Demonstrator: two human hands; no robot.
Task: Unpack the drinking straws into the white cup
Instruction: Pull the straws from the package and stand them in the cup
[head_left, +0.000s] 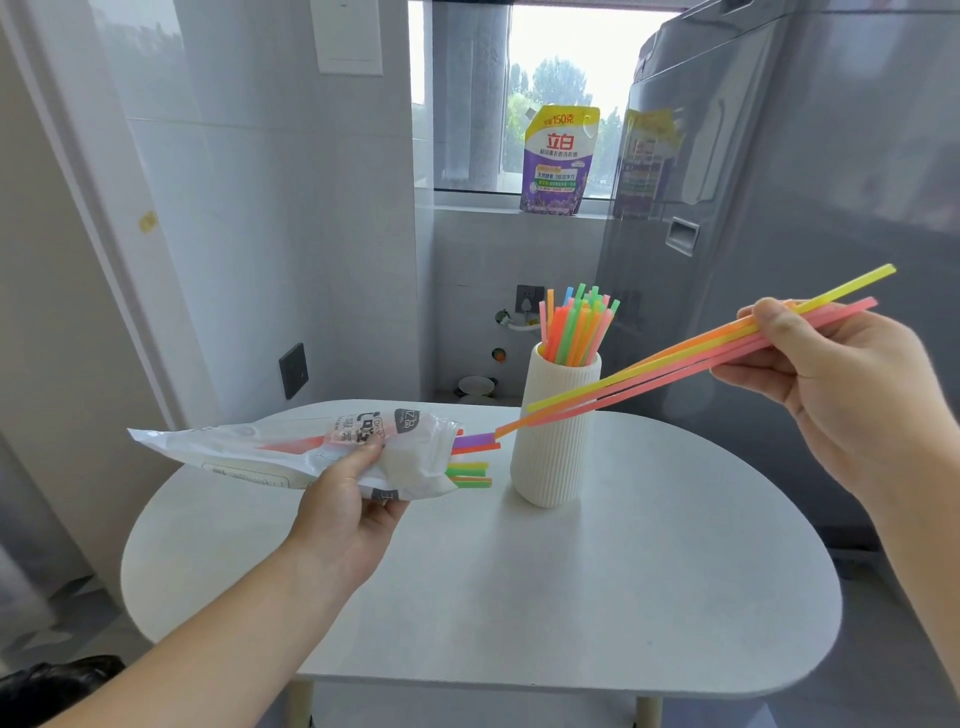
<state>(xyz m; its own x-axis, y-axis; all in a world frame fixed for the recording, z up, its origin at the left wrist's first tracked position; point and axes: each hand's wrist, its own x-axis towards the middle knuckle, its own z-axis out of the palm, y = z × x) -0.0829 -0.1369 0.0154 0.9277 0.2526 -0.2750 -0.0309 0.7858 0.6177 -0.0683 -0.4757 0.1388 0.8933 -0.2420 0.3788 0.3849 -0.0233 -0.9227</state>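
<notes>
A ribbed white cup stands upright on the white table, with several colourful straws sticking out of its top. My left hand grips a white plastic straw package held level, left of the cup; several straw ends poke out of its open right end. My right hand pinches a few long straws, yellow, orange and pink, slanting down to the left in front of the cup.
A grey washing machine stands at the right behind the table. A purple detergent pouch sits on the window sill. The tiled wall at the left carries a dark switch. Small dishes lie on the floor behind the table.
</notes>
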